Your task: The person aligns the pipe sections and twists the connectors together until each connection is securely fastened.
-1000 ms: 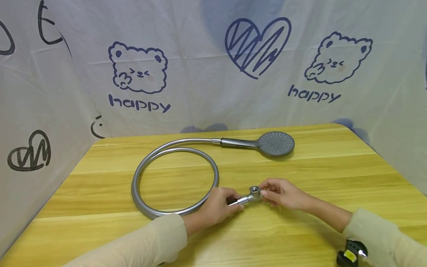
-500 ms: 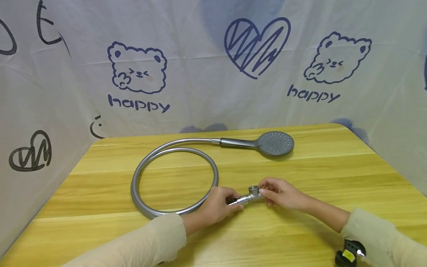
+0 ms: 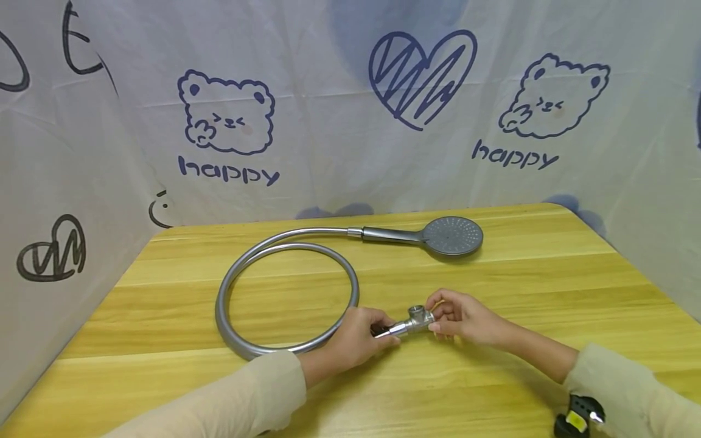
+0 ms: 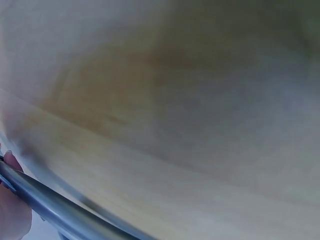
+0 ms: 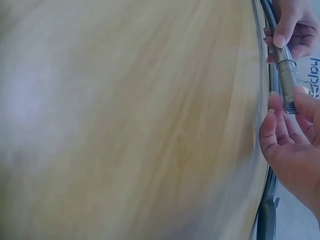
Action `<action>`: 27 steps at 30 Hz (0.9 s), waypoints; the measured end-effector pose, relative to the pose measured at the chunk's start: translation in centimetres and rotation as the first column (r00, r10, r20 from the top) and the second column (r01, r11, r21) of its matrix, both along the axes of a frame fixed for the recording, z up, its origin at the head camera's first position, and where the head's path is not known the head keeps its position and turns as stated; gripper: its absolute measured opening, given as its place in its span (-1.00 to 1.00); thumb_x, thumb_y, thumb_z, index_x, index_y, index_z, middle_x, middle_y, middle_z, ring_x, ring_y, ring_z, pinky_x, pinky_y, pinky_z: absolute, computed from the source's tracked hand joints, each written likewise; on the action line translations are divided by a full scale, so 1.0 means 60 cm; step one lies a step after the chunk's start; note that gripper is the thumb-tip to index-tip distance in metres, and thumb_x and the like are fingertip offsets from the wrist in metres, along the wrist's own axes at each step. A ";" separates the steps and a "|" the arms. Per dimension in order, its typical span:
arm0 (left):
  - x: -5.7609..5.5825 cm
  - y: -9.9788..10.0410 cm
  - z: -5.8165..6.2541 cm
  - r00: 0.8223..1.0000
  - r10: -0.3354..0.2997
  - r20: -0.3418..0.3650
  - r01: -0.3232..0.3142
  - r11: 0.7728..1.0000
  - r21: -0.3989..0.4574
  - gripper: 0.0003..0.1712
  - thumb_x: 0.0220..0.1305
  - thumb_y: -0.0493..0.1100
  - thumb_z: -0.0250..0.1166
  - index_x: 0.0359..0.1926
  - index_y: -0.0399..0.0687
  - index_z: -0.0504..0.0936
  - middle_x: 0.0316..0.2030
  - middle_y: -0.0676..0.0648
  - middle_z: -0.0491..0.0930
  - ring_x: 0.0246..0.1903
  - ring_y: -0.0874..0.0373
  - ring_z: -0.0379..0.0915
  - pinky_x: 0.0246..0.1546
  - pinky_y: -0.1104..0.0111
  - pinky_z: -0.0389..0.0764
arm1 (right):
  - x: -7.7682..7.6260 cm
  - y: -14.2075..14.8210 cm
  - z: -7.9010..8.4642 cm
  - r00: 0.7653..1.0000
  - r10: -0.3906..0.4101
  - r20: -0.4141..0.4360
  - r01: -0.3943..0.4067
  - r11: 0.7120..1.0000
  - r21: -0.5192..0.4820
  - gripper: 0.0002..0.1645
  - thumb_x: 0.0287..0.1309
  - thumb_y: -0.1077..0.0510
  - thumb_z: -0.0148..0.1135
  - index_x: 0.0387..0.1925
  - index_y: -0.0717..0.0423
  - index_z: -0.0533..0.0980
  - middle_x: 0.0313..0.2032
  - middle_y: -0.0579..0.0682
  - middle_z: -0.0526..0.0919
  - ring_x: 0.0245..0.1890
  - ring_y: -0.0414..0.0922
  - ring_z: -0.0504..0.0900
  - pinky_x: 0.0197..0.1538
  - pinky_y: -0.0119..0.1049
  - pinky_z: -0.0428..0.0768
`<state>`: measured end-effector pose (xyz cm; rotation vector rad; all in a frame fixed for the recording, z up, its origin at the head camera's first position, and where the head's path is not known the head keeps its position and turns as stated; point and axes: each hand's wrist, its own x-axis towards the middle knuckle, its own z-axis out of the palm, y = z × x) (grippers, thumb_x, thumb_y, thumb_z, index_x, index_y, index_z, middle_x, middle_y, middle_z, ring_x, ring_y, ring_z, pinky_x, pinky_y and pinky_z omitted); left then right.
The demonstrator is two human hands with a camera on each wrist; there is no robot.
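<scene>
In the head view my left hand grips the chrome end of a grey shower hose near the table's middle. A metal tee fitting sits on that hose end, its side opening facing up. My right hand has its thumb and fingers curled round the fitting's right end. In the right wrist view the fitting's threaded open end shows between the right fingers, which lie loosely about it. The left wrist view shows the hose and a bit of the left hand.
A grey shower head lies at the back of the wooden table, joined to the hose's far end. The hose lies in a coil on the left. White cloth with drawings hangs behind.
My right hand's fingers have shifted and spread a little at the fitting's end, showing more of it. The fitting has turned slightly. My left hand stays in place.
</scene>
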<state>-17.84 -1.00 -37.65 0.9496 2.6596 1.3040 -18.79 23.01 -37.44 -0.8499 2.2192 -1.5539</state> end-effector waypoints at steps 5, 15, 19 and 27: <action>0.000 0.000 0.000 1.000 0.002 -0.002 -0.002 1.000 -0.002 -0.82 0.01 -0.27 0.40 -0.32 -0.28 0.69 -0.44 -0.13 0.69 -0.52 0.39 0.46 -0.50 0.63 0.50 | -0.002 0.002 -0.002 1.000 0.018 -0.010 -0.018 1.000 -0.019 -0.68 0.19 0.36 0.10 -0.12 0.53 0.27 -0.36 0.51 0.52 -0.49 -0.29 0.55 -0.53 -0.41 0.52; 0.002 -0.001 -0.001 1.000 0.004 -0.014 -0.004 1.000 0.001 -0.82 -0.01 -0.26 0.42 -0.33 -0.26 0.69 -0.46 -0.11 0.69 -0.53 0.42 0.42 -0.50 0.62 0.49 | 0.000 -0.001 0.001 1.000 0.001 -0.021 -0.001 1.000 0.000 -0.69 0.18 0.34 0.11 -0.14 0.55 0.31 -0.39 0.47 0.53 -0.55 -0.31 0.50 -0.55 -0.41 0.53; 0.001 0.000 -0.001 1.000 0.004 -0.015 -0.004 1.000 0.005 -0.82 -0.01 -0.27 0.41 -0.33 -0.26 0.69 -0.47 -0.11 0.68 -0.53 0.42 0.41 -0.50 0.61 0.49 | 0.001 -0.002 0.001 1.000 -0.008 -0.016 0.009 1.000 0.028 -0.71 0.25 0.30 0.06 -0.14 0.54 0.33 -0.42 0.42 0.55 -0.57 -0.31 0.50 -0.55 -0.41 0.52; 0.000 0.000 -0.003 1.000 -0.003 -0.025 0.003 1.000 0.010 -0.83 0.00 -0.28 0.41 -0.33 -0.27 0.69 -0.47 -0.11 0.68 -0.52 0.40 0.43 -0.49 0.61 0.49 | 0.003 -0.007 0.003 0.998 -0.059 -0.013 0.060 0.998 0.038 -0.71 0.23 0.31 0.07 -0.13 0.53 0.33 -0.41 0.30 0.52 -0.53 -0.30 0.50 -0.49 -0.42 0.54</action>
